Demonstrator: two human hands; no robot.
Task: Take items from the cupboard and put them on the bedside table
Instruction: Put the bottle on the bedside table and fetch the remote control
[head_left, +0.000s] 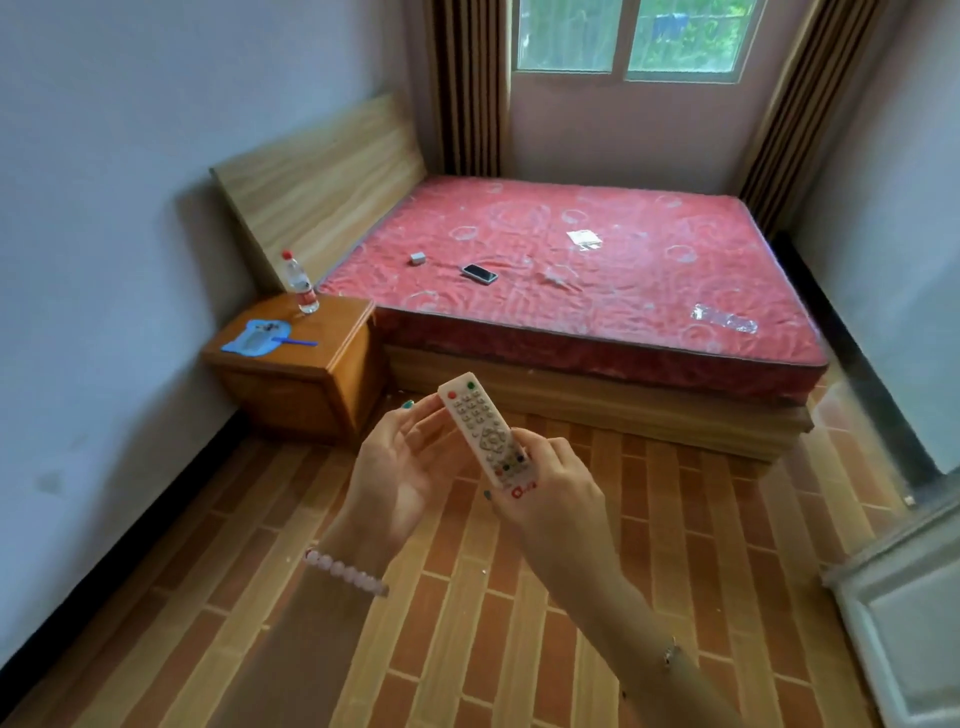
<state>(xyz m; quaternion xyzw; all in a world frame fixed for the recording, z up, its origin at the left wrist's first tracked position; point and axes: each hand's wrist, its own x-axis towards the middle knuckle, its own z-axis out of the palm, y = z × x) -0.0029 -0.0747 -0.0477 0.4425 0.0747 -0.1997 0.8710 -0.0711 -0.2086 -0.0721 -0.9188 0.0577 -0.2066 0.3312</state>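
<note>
White plastic remote control (485, 434), covered in small grey buttons with a red and a green one at its far end, was held in front of me above the brick-patterned floor (467, 623). My right hand (550, 488) was curled round its lower end, gripping it. My left hand (400, 462), a pale beaded bracelet (345, 571) at the wrist, was relaxed with the palm turned up, its loosely straightened fingers touching the remote's left edge. Ahead and to the left stood the wooden bedside table (311, 371), well apart from the remote, set in the corner against the wall and just beside the bed (597, 410). On its top an upright water bottle (300, 283) with a red cap stood near the back, and a blue hand fan (260, 336) lay flat in front of it. On the bare red mattress (649, 270) lay a dark phone (479, 273), a small grey box (417, 258), a white slip of paper (584, 239) and a clear wrapper (724, 318). At the right edge was a white panel (904, 597), possibly a door.
</note>
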